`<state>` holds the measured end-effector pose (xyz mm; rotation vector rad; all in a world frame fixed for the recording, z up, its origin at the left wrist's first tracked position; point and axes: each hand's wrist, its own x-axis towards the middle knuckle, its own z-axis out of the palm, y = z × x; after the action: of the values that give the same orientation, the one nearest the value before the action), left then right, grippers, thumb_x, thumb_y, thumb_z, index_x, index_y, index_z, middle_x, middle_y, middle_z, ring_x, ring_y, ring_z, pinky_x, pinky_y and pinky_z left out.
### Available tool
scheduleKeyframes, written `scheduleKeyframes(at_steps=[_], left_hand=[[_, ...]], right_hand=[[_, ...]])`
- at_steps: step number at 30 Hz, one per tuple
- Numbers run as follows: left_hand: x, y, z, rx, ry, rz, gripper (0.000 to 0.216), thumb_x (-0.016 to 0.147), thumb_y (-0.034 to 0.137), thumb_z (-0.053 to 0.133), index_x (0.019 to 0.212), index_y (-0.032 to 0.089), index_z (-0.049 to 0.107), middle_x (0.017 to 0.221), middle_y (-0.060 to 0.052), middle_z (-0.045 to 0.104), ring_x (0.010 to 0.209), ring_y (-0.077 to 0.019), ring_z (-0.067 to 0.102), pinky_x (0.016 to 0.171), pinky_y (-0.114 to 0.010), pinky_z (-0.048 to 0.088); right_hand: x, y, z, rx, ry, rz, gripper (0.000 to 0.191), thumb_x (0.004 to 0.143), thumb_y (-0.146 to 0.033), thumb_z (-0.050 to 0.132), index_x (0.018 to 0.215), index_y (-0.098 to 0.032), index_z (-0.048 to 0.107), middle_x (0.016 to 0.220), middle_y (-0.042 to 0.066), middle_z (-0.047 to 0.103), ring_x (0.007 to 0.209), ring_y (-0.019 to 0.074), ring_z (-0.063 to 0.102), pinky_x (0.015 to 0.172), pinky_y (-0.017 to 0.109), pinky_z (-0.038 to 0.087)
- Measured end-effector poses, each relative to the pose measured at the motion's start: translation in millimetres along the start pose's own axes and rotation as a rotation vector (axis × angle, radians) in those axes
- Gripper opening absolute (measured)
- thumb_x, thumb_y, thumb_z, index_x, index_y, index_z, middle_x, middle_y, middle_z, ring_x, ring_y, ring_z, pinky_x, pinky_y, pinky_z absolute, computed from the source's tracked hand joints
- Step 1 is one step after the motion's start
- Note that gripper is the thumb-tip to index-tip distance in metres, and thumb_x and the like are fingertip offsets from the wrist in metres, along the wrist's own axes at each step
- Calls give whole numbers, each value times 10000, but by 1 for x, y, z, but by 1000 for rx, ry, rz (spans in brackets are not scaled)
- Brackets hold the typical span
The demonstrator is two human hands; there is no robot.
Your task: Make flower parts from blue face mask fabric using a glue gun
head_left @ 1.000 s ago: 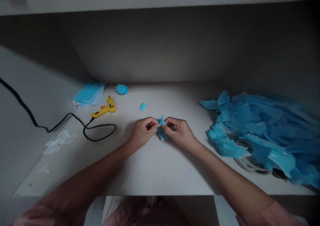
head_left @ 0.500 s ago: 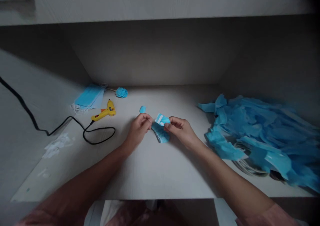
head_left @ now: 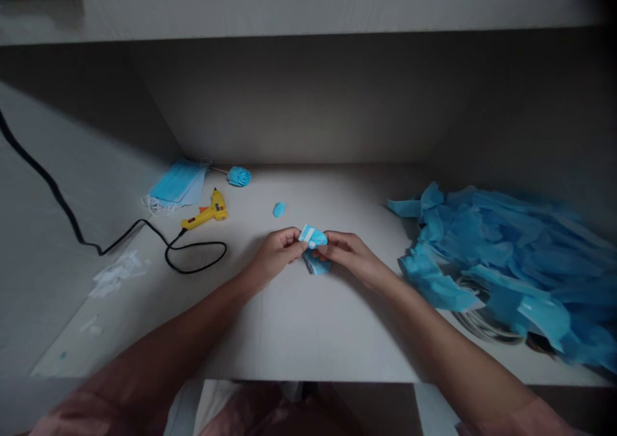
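Observation:
My left hand (head_left: 276, 254) and my right hand (head_left: 348, 254) meet at the middle of a pale desk (head_left: 299, 320). Both pinch a small blue piece of mask fabric (head_left: 313, 236) with a white strip across it. More blue fabric (head_left: 318, 263) lies just under it between my hands. A small blue scrap (head_left: 278, 209) sits a little beyond my left hand.
A yellow glue gun (head_left: 206, 211) lies at the left, its black cord (head_left: 193, 256) looping over the desk. Behind it are a stack of blue face masks (head_left: 176, 184) and a blue fabric rose (head_left: 238, 176). A large heap of blue fabric pieces (head_left: 501, 262) fills the right. White scraps (head_left: 116, 272) lie at the left.
The hands parted briefly, the right one lifting the blue piece. Now the left hand is back on it and both hands pinch it together.

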<state>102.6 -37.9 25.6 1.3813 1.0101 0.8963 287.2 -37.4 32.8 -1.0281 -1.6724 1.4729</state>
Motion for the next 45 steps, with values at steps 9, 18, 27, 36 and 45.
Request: scheduleKeyframes(at_steps=[9, 18, 27, 36, 45], left_hand=[[0, -3, 3, 5, -12, 5, 219, 729, 354, 580, 664, 171, 477, 584, 62, 378, 531, -71, 319, 515, -236, 235], [1, -1, -3, 23, -55, -16, 175, 698, 321, 567, 660, 172, 483, 552, 62, 410, 518, -72, 354, 510, -225, 269], [-1, 1, -3, -58, 83, 49, 194, 784, 332, 523, 673, 174, 506, 545, 43, 453, 508, -82, 368, 509, -229, 286], [-7, -1, 11, 401, 280, 266, 58, 780, 211, 570, 771, 183, 620, 617, 32, 556, 558, -93, 459, 545, -216, 336], [-5, -9, 7, 609, 313, 363, 60, 787, 214, 622, 794, 205, 681, 620, 24, 563, 566, -109, 444, 572, -236, 318]], right_hand=[[3, 8, 4, -11, 27, 14, 241, 750, -379, 642, 690, -164, 553, 643, -23, 484, 600, 107, 414, 590, 264, 325], [-2, -1, -7, -4, -45, 59, 280, 775, -418, 634, 679, -163, 569, 671, -2, 534, 632, 114, 443, 629, 272, 338], [0, 2, 0, -4, 87, 9, 346, 738, -472, 669, 643, -179, 511, 615, -34, 446, 588, 102, 375, 564, 253, 305], [1, 5, 3, -146, 180, -73, 318, 768, -426, 615, 624, -192, 456, 596, -43, 375, 560, 97, 325, 524, 246, 272], [1, 4, 7, -267, 214, -108, 278, 790, -384, 574, 622, -195, 458, 595, -31, 401, 574, 108, 352, 533, 250, 280]])
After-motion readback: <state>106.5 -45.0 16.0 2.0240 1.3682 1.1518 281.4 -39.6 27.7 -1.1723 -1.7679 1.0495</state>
